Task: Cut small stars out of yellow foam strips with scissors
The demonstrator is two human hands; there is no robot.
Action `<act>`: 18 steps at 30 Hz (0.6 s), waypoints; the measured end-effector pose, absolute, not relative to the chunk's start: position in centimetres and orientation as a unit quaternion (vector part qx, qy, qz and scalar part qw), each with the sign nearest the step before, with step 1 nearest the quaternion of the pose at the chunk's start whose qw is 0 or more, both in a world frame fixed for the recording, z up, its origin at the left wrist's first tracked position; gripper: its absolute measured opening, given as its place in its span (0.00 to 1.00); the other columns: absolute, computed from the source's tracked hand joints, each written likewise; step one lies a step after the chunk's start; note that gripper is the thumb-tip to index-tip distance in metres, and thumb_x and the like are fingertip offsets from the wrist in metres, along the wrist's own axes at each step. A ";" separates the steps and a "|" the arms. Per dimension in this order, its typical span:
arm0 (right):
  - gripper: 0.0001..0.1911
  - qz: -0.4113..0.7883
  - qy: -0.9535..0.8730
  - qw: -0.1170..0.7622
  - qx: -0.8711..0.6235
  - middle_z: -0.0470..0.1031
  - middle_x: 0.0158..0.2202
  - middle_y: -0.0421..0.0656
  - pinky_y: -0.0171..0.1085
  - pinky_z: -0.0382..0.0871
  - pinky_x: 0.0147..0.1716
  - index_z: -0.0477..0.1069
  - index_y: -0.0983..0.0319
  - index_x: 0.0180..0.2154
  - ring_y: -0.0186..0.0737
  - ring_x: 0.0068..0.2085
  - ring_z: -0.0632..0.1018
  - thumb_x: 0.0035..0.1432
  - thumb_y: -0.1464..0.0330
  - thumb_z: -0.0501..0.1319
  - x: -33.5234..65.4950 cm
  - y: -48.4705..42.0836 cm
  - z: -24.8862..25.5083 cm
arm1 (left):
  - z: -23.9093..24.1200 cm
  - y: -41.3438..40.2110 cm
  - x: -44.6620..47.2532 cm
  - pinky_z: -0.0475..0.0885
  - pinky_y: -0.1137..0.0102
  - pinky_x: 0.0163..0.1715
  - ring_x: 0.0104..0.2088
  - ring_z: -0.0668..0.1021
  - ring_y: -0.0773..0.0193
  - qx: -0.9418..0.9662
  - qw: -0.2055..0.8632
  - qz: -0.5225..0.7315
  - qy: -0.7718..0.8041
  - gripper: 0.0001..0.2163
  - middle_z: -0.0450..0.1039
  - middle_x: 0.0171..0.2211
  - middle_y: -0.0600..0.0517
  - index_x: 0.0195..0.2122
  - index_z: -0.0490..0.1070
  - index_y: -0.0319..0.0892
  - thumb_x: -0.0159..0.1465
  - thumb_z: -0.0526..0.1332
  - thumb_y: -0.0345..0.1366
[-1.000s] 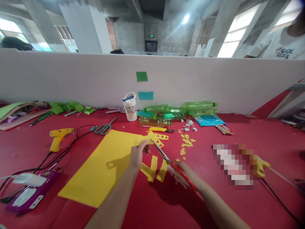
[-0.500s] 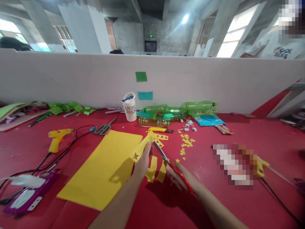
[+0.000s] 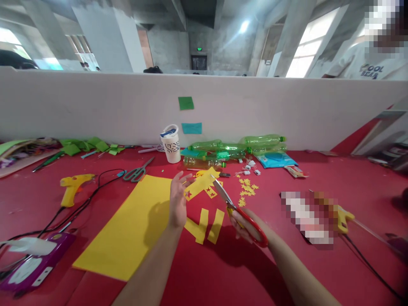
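Observation:
My left hand (image 3: 177, 199) is raised above the table and pinches a yellow paper strip (image 3: 200, 183) with a star-shaped hole in it. My right hand (image 3: 244, 221) grips red-handled scissors (image 3: 237, 207), whose blades point up toward the strip's right end. Under my left forearm lies a large yellow paper sheet (image 3: 127, 227). Several cut yellow strips (image 3: 204, 223) lie on the red table between my hands. Small yellow paper stars (image 3: 247, 189) are scattered just beyond the scissors.
A yellow glue gun (image 3: 72, 187) with a black cord and grey scissors (image 3: 137, 171) lie to the left. A white cup (image 3: 172, 145), green plastic bottles (image 3: 236, 146) and a blue packet (image 3: 276, 160) stand by the white partition. A purple package (image 3: 33, 265) is at lower left.
My left hand has lifted the yellow strip off the sheet and turned it upward. The scissors have risen with it, blades now near the strip's end.

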State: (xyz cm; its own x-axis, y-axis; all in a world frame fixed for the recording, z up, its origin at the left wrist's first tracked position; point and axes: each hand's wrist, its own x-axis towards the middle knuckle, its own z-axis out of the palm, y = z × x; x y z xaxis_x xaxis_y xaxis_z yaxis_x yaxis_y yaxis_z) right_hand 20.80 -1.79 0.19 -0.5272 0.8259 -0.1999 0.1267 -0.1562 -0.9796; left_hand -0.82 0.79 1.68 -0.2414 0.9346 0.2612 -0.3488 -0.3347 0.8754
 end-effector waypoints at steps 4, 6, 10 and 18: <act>0.20 0.645 -0.610 0.219 -0.405 0.55 0.11 0.30 0.34 0.69 0.24 0.61 0.61 0.24 0.25 0.11 0.58 0.57 0.53 0.48 21.2 -2.0 1.1 | 1.4 1.6 -1.3 0.65 0.67 0.43 0.41 0.73 0.61 0.413 0.504 0.652 0.388 0.14 0.71 0.40 0.46 0.40 0.68 0.40 0.56 0.55 0.42; 0.20 0.632 -0.618 0.201 -0.421 0.54 0.10 0.30 0.33 0.69 0.23 0.62 0.61 0.25 0.25 0.11 0.58 0.57 0.52 0.49 21.0 -2.2 1.2 | 1.0 1.5 -1.0 0.66 0.69 0.37 0.35 0.73 0.63 0.420 0.520 0.617 0.416 0.12 0.72 0.33 0.49 0.36 0.69 0.40 0.54 0.59 0.41; 0.20 0.608 -0.624 0.188 -0.453 0.56 0.11 0.31 0.32 0.66 0.20 0.62 0.62 0.25 0.25 0.11 0.60 0.55 0.52 0.50 20.7 -2.4 1.0 | 0.8 1.0 -0.4 0.65 0.73 0.27 0.25 0.70 0.68 0.441 0.525 0.582 0.438 0.09 0.68 0.24 0.54 0.27 0.68 0.40 0.53 0.60 0.41; 0.20 0.605 -0.629 0.184 -0.452 0.57 0.13 0.30 0.34 0.67 0.24 0.61 0.62 0.26 0.26 0.13 0.61 0.55 0.52 0.51 20.5 -2.6 0.7 | 1.3 0.8 -0.5 0.62 0.75 0.22 0.21 0.65 0.71 0.455 0.509 0.578 0.447 0.09 0.61 0.20 0.56 0.22 0.64 0.41 0.53 0.59 0.39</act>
